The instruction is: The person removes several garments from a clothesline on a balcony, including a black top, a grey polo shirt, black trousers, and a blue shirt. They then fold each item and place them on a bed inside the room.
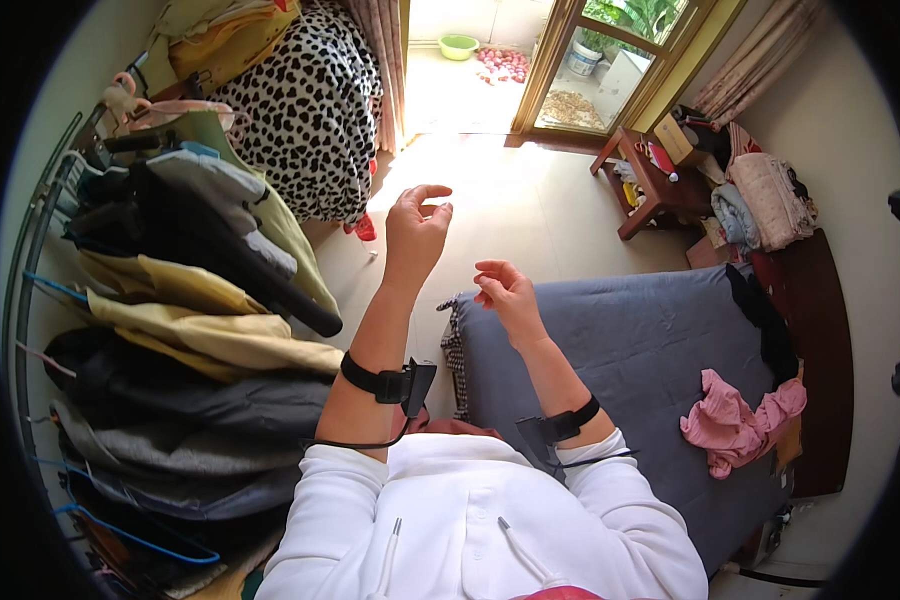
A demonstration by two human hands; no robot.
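Both of my hands are raised in the air before me. My left hand (418, 229), fingers curled and apart with nothing between them, is over the pale tiled floor, to the right of the clothes on a rack. Lower and further right, my right hand (508, 296) has loosely bent fingers and holds nothing; it appears over the near-left corner of the bed (600, 337) with its grey-blue sheet. A black strap with a small device sits on each forearm. A pink garment (742, 424) lies crumpled on the bed, near a black garment (765, 322).
A metal clothes rack (26, 300) with many hung garments fills the left side. Beyond it stands something under a black-and-white spotted cloth (300, 112). A red-brown wooden table (675, 187) with items is at the back right. A glass door (592, 67) opens onto a bright area with a green basin (458, 47).
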